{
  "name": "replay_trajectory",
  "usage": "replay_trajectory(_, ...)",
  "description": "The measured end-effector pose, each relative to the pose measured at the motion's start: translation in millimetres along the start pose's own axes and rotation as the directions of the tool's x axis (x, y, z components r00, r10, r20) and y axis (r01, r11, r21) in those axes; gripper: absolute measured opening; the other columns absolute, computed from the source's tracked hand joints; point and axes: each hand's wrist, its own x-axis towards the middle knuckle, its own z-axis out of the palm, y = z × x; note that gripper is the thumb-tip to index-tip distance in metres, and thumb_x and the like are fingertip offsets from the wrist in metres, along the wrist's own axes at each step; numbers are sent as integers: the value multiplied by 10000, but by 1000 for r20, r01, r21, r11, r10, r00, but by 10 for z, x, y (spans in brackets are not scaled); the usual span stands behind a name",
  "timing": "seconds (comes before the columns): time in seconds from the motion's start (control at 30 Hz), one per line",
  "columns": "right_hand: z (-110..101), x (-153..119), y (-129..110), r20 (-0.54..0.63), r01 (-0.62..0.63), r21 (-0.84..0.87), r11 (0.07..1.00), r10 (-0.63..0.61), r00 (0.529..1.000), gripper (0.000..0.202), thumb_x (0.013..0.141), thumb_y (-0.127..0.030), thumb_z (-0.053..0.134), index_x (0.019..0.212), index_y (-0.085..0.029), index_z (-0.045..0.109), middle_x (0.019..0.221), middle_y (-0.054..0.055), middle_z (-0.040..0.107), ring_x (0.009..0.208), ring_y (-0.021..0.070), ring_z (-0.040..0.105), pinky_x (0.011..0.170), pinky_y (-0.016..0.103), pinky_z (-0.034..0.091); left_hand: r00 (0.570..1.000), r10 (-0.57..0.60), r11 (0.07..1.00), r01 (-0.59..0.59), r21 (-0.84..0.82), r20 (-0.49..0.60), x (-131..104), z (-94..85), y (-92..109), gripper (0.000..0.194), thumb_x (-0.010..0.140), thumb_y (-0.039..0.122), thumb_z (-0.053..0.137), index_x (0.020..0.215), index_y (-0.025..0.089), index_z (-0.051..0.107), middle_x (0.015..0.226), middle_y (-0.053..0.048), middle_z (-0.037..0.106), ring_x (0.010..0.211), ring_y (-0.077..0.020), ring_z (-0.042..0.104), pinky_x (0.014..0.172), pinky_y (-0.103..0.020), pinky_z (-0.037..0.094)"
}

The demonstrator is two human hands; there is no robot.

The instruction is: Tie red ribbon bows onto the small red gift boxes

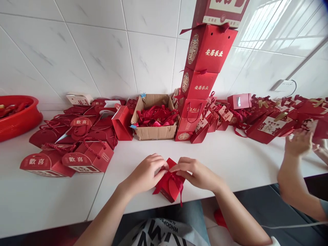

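A small red gift box (167, 188) lies on the white table right in front of me. Dark red ribbon (179, 181) is gathered at its top, and the loose ends hang down both sides. From the left, my left hand (146, 173) pinches the ribbon at the top of the box between thumb and fingers. My right hand (198, 173) comes in from the other side, its fingertips closed on the same ribbon. The exact grip of both hands is partly hidden behind the fingers.
Behind the box stands a cardboard carton (153, 133) of red ribbons, beside a tall stack of red boxes (201, 87). Finished-looking boxes (88, 153) crowd the left, near a red basin (23, 119). A co-worker's hand (298, 143) handles a box at right.
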Motion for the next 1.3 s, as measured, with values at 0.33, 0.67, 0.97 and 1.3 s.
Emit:
replay_trajectory(0.33,57,-58,12,112,88,-381,920,-48,993,583,843,38,406,1210,-355,631,840,43,479,765,168,397,679,274,383,999,-41,999,42,32,-28,-54,-35,-73,119,886,125,493,815,196,558,845,-7,621,834,-166,552,805,-321,436)
replay_trajectory(0.67,103,-83,40,83,91,-336,938,-67,994,643,823,68,372,1259,-352,587,886,48,487,791,176,388,729,297,398,993,-117,985,115,-129,-14,11,19,-110,152,901,147,459,892,223,590,911,-12,598,894,-166,559,829,-301,456)
replay_trajectory(0.97,166,-110,17,85,29,-437,899,9,996,636,864,25,392,1337,-385,505,903,53,470,823,187,391,774,330,373,998,-67,982,69,-175,20,50,56,-143,81,905,254,494,833,226,517,1098,-45,533,1140,-193,482,1020,-355,413)
replay_trajectory(1.3,190,-138,75,32,61,-360,931,-52,998,533,929,-45,387,1249,-422,587,883,47,431,832,180,380,800,354,355,993,-64,975,40,-219,-102,120,183,-247,136,937,267,455,844,217,541,1184,-75,545,1206,-199,447,1043,-413,421)
